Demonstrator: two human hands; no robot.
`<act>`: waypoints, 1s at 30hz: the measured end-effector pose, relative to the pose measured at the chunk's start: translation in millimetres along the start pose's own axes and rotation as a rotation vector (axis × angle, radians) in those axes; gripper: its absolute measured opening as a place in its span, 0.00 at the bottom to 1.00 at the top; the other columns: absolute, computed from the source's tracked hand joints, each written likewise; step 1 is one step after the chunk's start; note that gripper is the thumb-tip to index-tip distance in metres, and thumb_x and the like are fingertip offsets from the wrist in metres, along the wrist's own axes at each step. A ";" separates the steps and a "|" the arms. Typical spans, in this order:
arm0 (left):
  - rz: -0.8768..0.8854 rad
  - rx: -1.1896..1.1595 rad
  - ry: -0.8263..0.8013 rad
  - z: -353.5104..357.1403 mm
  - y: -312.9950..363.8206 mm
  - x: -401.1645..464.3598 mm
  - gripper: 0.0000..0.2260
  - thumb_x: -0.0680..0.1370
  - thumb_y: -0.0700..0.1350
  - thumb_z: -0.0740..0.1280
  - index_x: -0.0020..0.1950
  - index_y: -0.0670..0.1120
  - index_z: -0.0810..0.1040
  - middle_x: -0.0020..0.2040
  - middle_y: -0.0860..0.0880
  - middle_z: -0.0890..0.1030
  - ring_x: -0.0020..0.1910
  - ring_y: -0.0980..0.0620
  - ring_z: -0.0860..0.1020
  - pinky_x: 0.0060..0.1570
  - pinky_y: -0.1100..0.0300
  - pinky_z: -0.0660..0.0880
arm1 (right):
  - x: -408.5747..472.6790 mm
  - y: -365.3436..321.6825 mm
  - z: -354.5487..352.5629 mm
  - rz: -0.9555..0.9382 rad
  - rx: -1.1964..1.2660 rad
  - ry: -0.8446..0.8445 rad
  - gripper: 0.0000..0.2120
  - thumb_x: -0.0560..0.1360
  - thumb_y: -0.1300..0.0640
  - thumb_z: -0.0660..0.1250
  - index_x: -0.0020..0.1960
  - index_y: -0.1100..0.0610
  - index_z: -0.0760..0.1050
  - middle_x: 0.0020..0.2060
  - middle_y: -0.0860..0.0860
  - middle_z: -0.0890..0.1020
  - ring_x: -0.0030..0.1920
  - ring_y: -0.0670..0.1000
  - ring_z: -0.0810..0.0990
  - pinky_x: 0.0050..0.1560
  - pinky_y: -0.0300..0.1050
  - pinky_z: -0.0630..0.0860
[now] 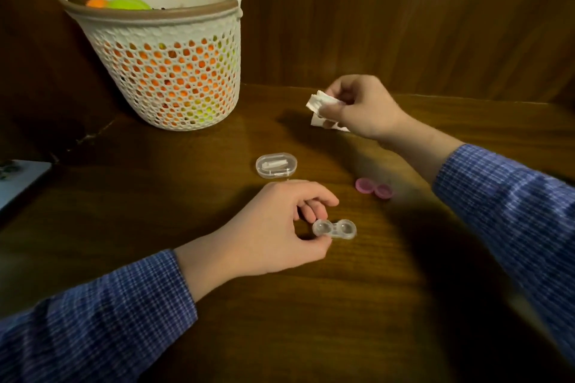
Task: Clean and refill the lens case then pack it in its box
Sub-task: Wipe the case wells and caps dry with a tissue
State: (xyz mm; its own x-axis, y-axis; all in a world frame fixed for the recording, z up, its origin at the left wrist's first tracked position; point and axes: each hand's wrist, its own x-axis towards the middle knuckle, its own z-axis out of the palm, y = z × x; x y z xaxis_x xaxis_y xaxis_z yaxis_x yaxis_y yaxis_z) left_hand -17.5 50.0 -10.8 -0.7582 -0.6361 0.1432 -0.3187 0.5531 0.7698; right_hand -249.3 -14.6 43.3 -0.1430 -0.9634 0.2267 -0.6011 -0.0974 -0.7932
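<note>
Two uncapped wells of the clear plastic lens case (334,229) are pinched at the left hand's (273,227) fingertips; crumpled white tissue (320,109) is clutched by the raised right hand (364,106).

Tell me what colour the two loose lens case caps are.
Pink; the caps show best in the head view.

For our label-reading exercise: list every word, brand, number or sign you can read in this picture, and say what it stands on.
None can be read.
Lens case: clear plastic, no print visible.
Small clear box: no print visible.
Pink caps: blurred, no marking visible.
Tissue: plain white.
Basket: no label visible.
</note>
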 end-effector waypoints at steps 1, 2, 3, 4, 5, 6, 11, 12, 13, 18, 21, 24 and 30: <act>0.002 0.008 0.003 0.4 0.0 0.0 0.22 0.73 0.47 0.78 0.64 0.59 0.80 0.51 0.62 0.82 0.53 0.62 0.80 0.49 0.71 0.75 | -15.0 -2.9 -7.4 0.007 0.056 -0.023 0.03 0.77 0.62 0.73 0.47 0.56 0.80 0.37 0.49 0.86 0.36 0.46 0.86 0.37 0.38 0.81; 0.004 0.016 0.006 1.1 0.0 0.0 0.22 0.72 0.47 0.78 0.64 0.59 0.80 0.50 0.61 0.82 0.53 0.63 0.80 0.48 0.72 0.74 | -31.3 -3.7 -14.1 0.026 0.097 -0.049 0.02 0.77 0.62 0.72 0.47 0.56 0.81 0.36 0.49 0.86 0.35 0.47 0.86 0.38 0.40 0.80; 0.007 0.026 0.005 1.9 0.3 0.2 0.21 0.72 0.48 0.79 0.64 0.58 0.80 0.49 0.61 0.81 0.52 0.63 0.80 0.48 0.73 0.74 | -48.4 -2.5 -20.1 0.053 0.136 -0.085 0.01 0.78 0.62 0.72 0.47 0.57 0.81 0.35 0.49 0.86 0.36 0.48 0.85 0.39 0.43 0.80; 0.010 0.040 0.004 2.7 0.8 0.5 0.21 0.72 0.48 0.79 0.64 0.58 0.80 0.49 0.61 0.81 0.52 0.63 0.79 0.47 0.73 0.73 | -65.3 0.7 -25.4 0.082 0.171 -0.135 0.02 0.79 0.62 0.71 0.48 0.60 0.82 0.35 0.50 0.86 0.36 0.49 0.83 0.40 0.46 0.79; 0.010 0.056 0.005 3.4 1.3 1.0 0.20 0.73 0.49 0.78 0.64 0.58 0.81 0.50 0.61 0.80 0.52 0.64 0.78 0.47 0.74 0.73 | -81.4 4.1 -29.7 0.111 0.200 -0.198 0.04 0.80 0.62 0.70 0.49 0.62 0.82 0.36 0.52 0.86 0.36 0.51 0.83 0.40 0.48 0.77; 0.009 0.071 0.004 4.4 2.0 1.8 0.19 0.73 0.50 0.78 0.63 0.58 0.81 0.50 0.61 0.80 0.52 0.64 0.78 0.47 0.74 0.73 | -96.4 7.0 -33.3 0.134 0.205 -0.264 0.04 0.81 0.61 0.69 0.50 0.62 0.82 0.37 0.53 0.86 0.37 0.52 0.82 0.40 0.48 0.77; -0.015 0.090 0.009 10.8 5.6 6.3 0.11 0.74 0.50 0.77 0.56 0.57 0.84 0.49 0.60 0.78 0.49 0.61 0.77 0.45 0.69 0.74 | -137.2 7.4 -34.5 0.091 0.071 -0.404 0.05 0.80 0.57 0.69 0.51 0.57 0.82 0.40 0.50 0.86 0.37 0.49 0.83 0.40 0.41 0.80; -0.013 0.099 0.013 12.3 6.3 6.9 0.10 0.74 0.50 0.77 0.54 0.57 0.84 0.49 0.59 0.78 0.48 0.60 0.77 0.45 0.68 0.75 | -139.4 6.6 -32.1 0.077 0.026 -0.402 0.05 0.79 0.56 0.70 0.51 0.57 0.82 0.41 0.52 0.87 0.39 0.53 0.84 0.42 0.44 0.81; -0.012 0.108 0.018 13.4 6.7 7.1 0.09 0.74 0.50 0.77 0.53 0.58 0.84 0.48 0.59 0.78 0.48 0.60 0.77 0.45 0.68 0.75 | -140.7 5.9 -29.2 0.062 -0.027 -0.402 0.05 0.78 0.54 0.71 0.50 0.55 0.82 0.42 0.54 0.87 0.42 0.56 0.84 0.45 0.49 0.82; 0.000 0.112 0.025 13.8 6.9 7.7 0.10 0.74 0.47 0.78 0.53 0.55 0.85 0.48 0.57 0.79 0.47 0.59 0.78 0.44 0.71 0.75 | -144.8 4.0 -21.1 0.004 -0.147 -0.384 0.02 0.76 0.54 0.74 0.44 0.49 0.83 0.45 0.50 0.86 0.52 0.53 0.84 0.58 0.57 0.80; -0.004 0.102 0.039 14.5 8.6 8.3 0.11 0.73 0.45 0.79 0.52 0.54 0.84 0.48 0.56 0.79 0.46 0.58 0.79 0.44 0.70 0.76 | -146.6 2.4 -17.4 -0.032 -0.153 -0.377 0.02 0.76 0.55 0.75 0.44 0.50 0.83 0.41 0.49 0.86 0.43 0.51 0.84 0.47 0.50 0.81; -0.009 0.100 0.050 16.1 10.3 9.2 0.11 0.72 0.44 0.79 0.51 0.56 0.83 0.48 0.56 0.79 0.45 0.59 0.79 0.42 0.69 0.77 | -147.7 1.6 -11.9 -0.046 -0.175 -0.345 0.02 0.75 0.54 0.75 0.45 0.51 0.83 0.40 0.48 0.85 0.41 0.48 0.83 0.40 0.46 0.81; -0.018 0.077 0.055 15.2 9.0 8.1 0.11 0.72 0.44 0.79 0.49 0.59 0.84 0.43 0.57 0.84 0.44 0.60 0.82 0.41 0.65 0.81 | -148.2 3.8 -5.9 -0.012 -0.178 -0.255 0.03 0.74 0.53 0.77 0.44 0.51 0.84 0.39 0.49 0.85 0.41 0.49 0.82 0.37 0.41 0.80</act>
State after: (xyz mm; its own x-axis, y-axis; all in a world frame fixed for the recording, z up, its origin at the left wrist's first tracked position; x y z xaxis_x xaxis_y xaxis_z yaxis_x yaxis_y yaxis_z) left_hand -35.1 58.1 -12.2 -0.7203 -0.6738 0.1649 -0.3768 0.5796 0.7226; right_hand -235.1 129.3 10.0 0.0530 -0.9963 0.0682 -0.7333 -0.0851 -0.6745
